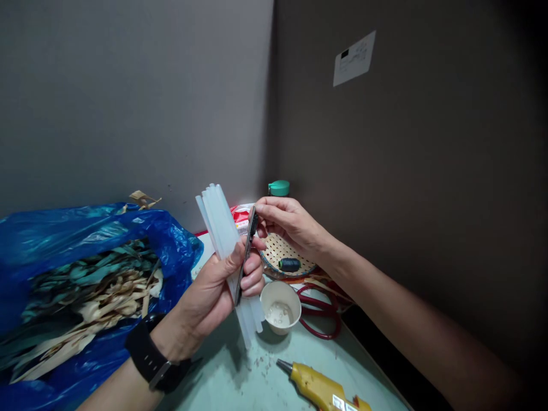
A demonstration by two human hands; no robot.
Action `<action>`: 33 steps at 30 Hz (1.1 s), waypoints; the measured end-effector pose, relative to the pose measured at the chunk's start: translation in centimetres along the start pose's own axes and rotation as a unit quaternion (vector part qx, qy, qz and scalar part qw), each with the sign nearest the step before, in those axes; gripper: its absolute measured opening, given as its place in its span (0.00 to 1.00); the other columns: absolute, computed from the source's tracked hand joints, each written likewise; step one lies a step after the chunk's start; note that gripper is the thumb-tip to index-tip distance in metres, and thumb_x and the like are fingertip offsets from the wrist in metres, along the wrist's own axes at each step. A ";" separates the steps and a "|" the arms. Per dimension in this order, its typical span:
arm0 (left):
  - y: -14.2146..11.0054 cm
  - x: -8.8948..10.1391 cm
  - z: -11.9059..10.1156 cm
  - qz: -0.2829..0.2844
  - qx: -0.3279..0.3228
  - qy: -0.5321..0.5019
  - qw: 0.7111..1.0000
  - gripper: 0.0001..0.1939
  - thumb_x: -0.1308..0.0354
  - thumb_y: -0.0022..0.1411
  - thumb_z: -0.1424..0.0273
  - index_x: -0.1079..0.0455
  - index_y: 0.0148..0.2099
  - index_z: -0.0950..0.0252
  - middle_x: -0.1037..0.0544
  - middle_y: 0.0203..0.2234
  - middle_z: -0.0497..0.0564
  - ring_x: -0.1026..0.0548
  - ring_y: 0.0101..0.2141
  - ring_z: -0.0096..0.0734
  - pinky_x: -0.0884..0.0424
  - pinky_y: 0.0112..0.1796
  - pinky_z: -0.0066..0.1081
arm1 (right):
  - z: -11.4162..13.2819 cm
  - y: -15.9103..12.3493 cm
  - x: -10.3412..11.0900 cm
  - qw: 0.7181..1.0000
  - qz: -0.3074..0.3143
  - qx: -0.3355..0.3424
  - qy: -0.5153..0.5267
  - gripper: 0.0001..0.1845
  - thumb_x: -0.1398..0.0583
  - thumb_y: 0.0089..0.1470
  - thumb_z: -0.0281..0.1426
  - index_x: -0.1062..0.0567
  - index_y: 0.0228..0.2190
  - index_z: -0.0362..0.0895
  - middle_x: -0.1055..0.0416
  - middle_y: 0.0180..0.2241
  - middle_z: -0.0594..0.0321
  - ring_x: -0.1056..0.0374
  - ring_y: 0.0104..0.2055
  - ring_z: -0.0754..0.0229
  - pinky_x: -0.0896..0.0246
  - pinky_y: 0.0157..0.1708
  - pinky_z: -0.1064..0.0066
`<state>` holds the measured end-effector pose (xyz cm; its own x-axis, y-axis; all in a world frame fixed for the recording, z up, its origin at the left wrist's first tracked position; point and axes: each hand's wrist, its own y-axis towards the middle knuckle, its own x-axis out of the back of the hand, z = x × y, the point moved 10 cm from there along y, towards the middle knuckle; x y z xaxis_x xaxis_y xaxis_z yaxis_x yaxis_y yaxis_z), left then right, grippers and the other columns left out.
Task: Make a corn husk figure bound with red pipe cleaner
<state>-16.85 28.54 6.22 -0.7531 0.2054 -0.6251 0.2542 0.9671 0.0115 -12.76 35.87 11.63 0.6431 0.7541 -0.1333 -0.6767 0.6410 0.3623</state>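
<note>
My left hand (214, 291) is wrapped round a bundle of translucent glue sticks (220, 220), which stands tilted with its ends sticking out above and below the fist. A slim dark box cutter (245, 260) lies along the bundle, also within the left hand's grip. At the cutter's upper end, my right hand (286, 220) is closed in a pinch, its thumb and forefinger touching it. Below the hands is a white paper cup (281, 308) with small clear bits inside. A yellow hot glue gun (321, 388) rests on the pale green table (226, 379).
At left, a blue plastic bag (180, 240) holds dried strips of leaf or husk. A woven basket (274, 251) with a dark thread spool (289, 265) stands behind the cup. Red-handled scissors (319, 311) lie to the right, and a green-lidded container (279, 187) stands behind. Grey walls (137, 103) enclose the corner.
</note>
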 end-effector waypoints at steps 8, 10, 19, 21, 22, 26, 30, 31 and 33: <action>-0.2 0.3 0.0 -0.024 -0.031 0.060 0.997 0.07 0.41 0.63 0.68 0.29 0.38 0.68 0.30 0.21 0.46 0.38 0.18 0.16 0.36 0.23 0.21 | -0.5 -0.3 -0.5 0.999 0.023 -0.035 0.018 0.15 0.39 0.55 0.40 0.30 0.27 0.41 0.35 0.24 0.67 0.39 0.23 0.69 0.41 0.26 0.75; -0.2 0.5 0.0 -0.025 -0.031 0.067 0.997 0.06 0.41 0.63 0.69 0.28 0.39 0.67 0.27 0.23 0.47 0.34 0.19 0.18 0.33 0.25 0.23 | -0.6 -0.4 -0.7 0.998 0.039 -0.046 0.030 0.14 0.38 0.55 0.40 0.29 0.29 0.41 0.33 0.25 0.66 0.37 0.24 0.68 0.40 0.27 0.75; -0.2 0.1 0.3 -0.025 -0.014 0.075 0.997 0.06 0.39 0.61 0.69 0.29 0.39 0.65 0.24 0.26 0.48 0.27 0.24 0.25 0.28 0.27 0.25 | -1.6 -0.3 -0.3 0.992 0.043 -0.098 0.062 0.20 0.42 0.58 0.46 0.25 0.34 0.41 0.27 0.32 0.59 0.33 0.32 0.64 0.36 0.36 0.72; -0.2 0.0 0.3 -0.025 -0.021 0.076 0.997 0.05 0.40 0.62 0.69 0.30 0.39 0.65 0.26 0.25 0.48 0.28 0.24 0.25 0.29 0.28 0.25 | -1.8 -0.3 -0.1 0.992 0.038 -0.098 0.070 0.21 0.44 0.59 0.47 0.25 0.34 0.41 0.27 0.32 0.60 0.32 0.32 0.64 0.36 0.37 0.71; -0.2 0.0 0.4 -0.025 -0.024 0.077 0.996 0.04 0.41 0.63 0.70 0.31 0.39 0.65 0.27 0.24 0.47 0.28 0.24 0.25 0.29 0.28 0.25 | -1.8 -0.2 0.0 0.992 0.035 -0.096 0.073 0.22 0.45 0.60 0.47 0.25 0.35 0.41 0.27 0.32 0.60 0.33 0.32 0.64 0.36 0.36 0.72; -0.4 -0.2 0.6 -0.034 -0.025 0.084 0.996 0.04 0.41 0.63 0.70 0.31 0.39 0.66 0.28 0.24 0.48 0.30 0.24 0.24 0.32 0.28 0.25 | -1.6 -0.3 0.4 0.993 0.035 -0.085 0.078 0.21 0.45 0.61 0.46 0.25 0.36 0.41 0.27 0.32 0.60 0.33 0.31 0.65 0.36 0.35 0.73; -0.7 -0.4 -0.3 -0.051 -0.032 0.056 0.997 0.05 0.41 0.63 0.70 0.32 0.36 0.68 0.36 0.20 0.43 0.39 0.20 0.17 0.37 0.24 0.21 | -1.0 -0.1 1.0 0.997 0.026 -0.061 0.045 0.18 0.43 0.60 0.42 0.25 0.38 0.40 0.26 0.33 0.59 0.33 0.31 0.66 0.37 0.33 0.74; -0.7 -0.3 -0.9 -0.060 -0.037 0.047 0.996 0.06 0.41 0.63 0.71 0.32 0.35 0.68 0.38 0.19 0.42 0.41 0.19 0.15 0.39 0.23 0.20 | -1.0 0.1 1.2 0.998 0.024 -0.054 0.026 0.16 0.43 0.60 0.41 0.25 0.38 0.40 0.26 0.33 0.59 0.33 0.31 0.66 0.37 0.33 0.75; -0.8 0.4 -2.0 -0.078 -0.044 0.035 0.995 0.08 0.42 0.64 0.70 0.33 0.33 0.69 0.41 0.18 0.41 0.45 0.17 0.14 0.42 0.20 0.18 | -1.4 0.5 1.7 0.998 0.025 -0.045 -0.024 0.13 0.40 0.58 0.37 0.26 0.37 0.39 0.27 0.33 0.60 0.33 0.31 0.67 0.38 0.32 0.76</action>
<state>-18.56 28.15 7.56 -0.8202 0.0585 -0.5691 0.0788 0.9968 -0.0110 -12.52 37.70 10.35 0.6236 0.7785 -0.0716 -0.7358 0.6154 0.2828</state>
